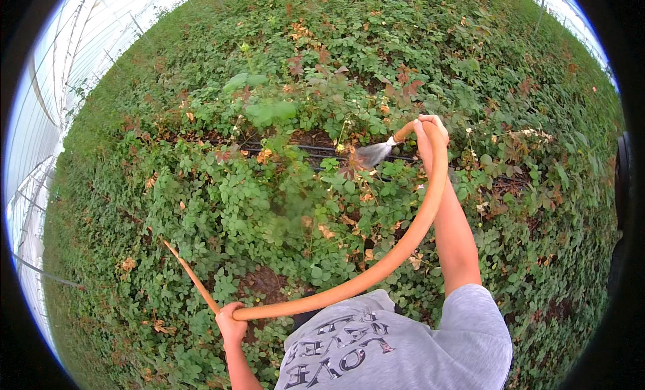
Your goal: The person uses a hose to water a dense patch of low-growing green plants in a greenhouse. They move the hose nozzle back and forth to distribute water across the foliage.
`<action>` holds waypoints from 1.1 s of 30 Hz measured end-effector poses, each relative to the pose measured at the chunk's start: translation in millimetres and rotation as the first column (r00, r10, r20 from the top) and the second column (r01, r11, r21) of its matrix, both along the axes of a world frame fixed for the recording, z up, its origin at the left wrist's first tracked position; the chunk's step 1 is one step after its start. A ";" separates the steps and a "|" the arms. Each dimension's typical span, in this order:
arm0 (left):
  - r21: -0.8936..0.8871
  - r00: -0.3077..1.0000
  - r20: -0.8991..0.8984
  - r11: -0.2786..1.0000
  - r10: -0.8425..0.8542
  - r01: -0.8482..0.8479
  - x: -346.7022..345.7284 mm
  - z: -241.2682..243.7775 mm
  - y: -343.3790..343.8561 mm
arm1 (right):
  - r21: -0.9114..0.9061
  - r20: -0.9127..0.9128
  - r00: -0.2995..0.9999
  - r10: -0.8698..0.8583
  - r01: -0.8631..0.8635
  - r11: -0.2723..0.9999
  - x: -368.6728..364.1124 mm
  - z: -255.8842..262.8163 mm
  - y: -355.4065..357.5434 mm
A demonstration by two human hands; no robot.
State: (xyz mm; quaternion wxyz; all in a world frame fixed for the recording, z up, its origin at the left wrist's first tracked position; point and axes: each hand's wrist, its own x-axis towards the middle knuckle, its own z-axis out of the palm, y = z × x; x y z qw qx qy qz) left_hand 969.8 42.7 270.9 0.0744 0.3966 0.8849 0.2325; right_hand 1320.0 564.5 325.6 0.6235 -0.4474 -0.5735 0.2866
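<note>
A thick orange hose (390, 261) bends in a wide loop in front of my body. My right hand (432, 133) grips it near its outlet end, out over the plants. From the white nozzle (391, 141) a fan of water spray (373, 154) points left and down at the foliage. Lower left, my left hand (233, 323) is closed around the same hose. Beyond that hand the hose runs up and left, then drops out of sight among the leaves.
Dense leafy bushes (237, 188), rose-like, surround me, with scattered brown dry leaves. Black irrigation pipes (315, 149) run along a gap between rows. Bare soil (262, 284) shows near my body. White greenhouse sheeting (45, 87) on a frame rises at the left.
</note>
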 end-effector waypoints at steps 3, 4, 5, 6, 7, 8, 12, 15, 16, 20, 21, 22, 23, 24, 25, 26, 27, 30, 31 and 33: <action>-0.021 0.999 -0.014 0.999 -0.030 0.029 0.4 -5.2 -1.4 | 0.172 0.093 0.995 -0.039 0.023 0.985 1.2 -13.5 9.0; -0.025 0.999 -0.016 0.999 -0.032 0.031 1.1 -5.2 -2.8 | 0.120 0.034 0.999 -0.004 0.000 0.993 -6.9 -3.9 4.4; -0.030 0.999 -0.018 0.999 -0.034 0.033 1.9 -4.4 -5.0 | 0.109 -0.076 0.992 0.103 -0.095 0.989 -12.8 4.0 -6.3; -0.027 0.999 -0.021 0.999 -0.043 0.042 1.3 -3.7 -3.0 | 0.134 -0.040 0.993 0.112 -0.106 0.985 -8.9 2.1 -3.0; -0.028 0.999 -0.015 0.999 -0.044 0.043 0.4 -3.4 -0.5 | 0.158 -0.004 0.993 0.120 -0.118 0.980 -5.7 1.2 -0.3; -0.030 0.999 -0.010 0.999 -0.044 0.043 -0.6 -3.1 1.6 | 0.100 -0.010 0.995 0.104 -0.102 0.990 -0.8 0.0 0.8; -0.002 0.999 0.007 0.999 -0.035 0.035 -6.9 -7.3 3.7 | 0.129 0.145 0.988 -0.062 0.043 0.991 7.9 11.9 0.4; -0.005 0.999 0.003 0.999 -0.050 0.050 -10.6 -4.3 -1.3 | 0.039 0.220 0.969 -0.113 0.107 0.993 -0.3 18.6 -10.6; -0.010 0.998 -0.003 0.998 -0.063 0.063 -11.1 -4.2 -4.4 | -0.006 0.194 0.978 -0.079 0.082 0.997 -3.8 18.3 -8.7; 0.012 0.997 0.049 0.998 -0.067 0.067 -15.7 -0.2 -17.6 | 0.021 0.118 0.989 0.092 -0.095 0.995 -15.5 31.7 -18.9; 0.005 0.997 0.051 0.998 -0.066 0.066 -17.6 -2.1 -22.5 | 0.031 0.154 0.986 0.060 -0.065 0.997 -14.1 33.5 -20.3; 0.006 0.997 0.058 0.998 -0.058 0.058 -21.9 -3.5 -23.7 | 0.040 0.189 0.982 0.027 -0.035 0.999 -12.4 34.7 -21.2; 0.007 0.997 0.065 0.999 -0.050 0.049 -25.8 -4.6 -23.8 | 0.051 0.225 0.974 -0.006 -0.006 0.999 -10.1 36.3 -22.0; 0.008 0.996 0.059 0.998 -0.060 0.059 -25.8 -0.3 -21.0 | 0.096 0.269 0.961 -0.062 0.037 0.995 -6.0 37.6 -22.6; 0.008 0.996 0.052 0.998 -0.069 0.069 -24.7 5.8 -18.1 | 0.095 0.269 0.960 -0.077 0.053 0.994 -3.0 37.9 -22.3; 0.009 0.996 0.046 0.997 -0.078 0.078 -23.4 11.6 -15.1 | 0.095 0.269 0.959 -0.091 0.068 0.993 -0.5 37.5 -21.4; 0.007 0.995 0.044 0.996 -0.090 0.090 -21.8 15.3 -14.0 | 0.091 0.269 0.958 -0.103 0.081 0.993 2.0 36.6 -21.3; -0.028 0.996 0.039 0.997 -0.076 0.077 -18.4 18.5 -13.5 | 0.174 0.263 0.962 -0.068 0.022 0.985 5.3 36.4 -20.3; -0.023 0.996 0.047 0.997 -0.074 0.075 -16.3 19.7 -14.6 | 0.184 0.266 0.962 -0.053 0.003 0.983 7.7 37.8 -19.6; -0.006 0.996 0.056 0.998 -0.067 0.067 -8.8 26.5 -11.4 | 0.165 0.266 0.964 -0.001 -0.044 0.985 16.1 37.8 -14.5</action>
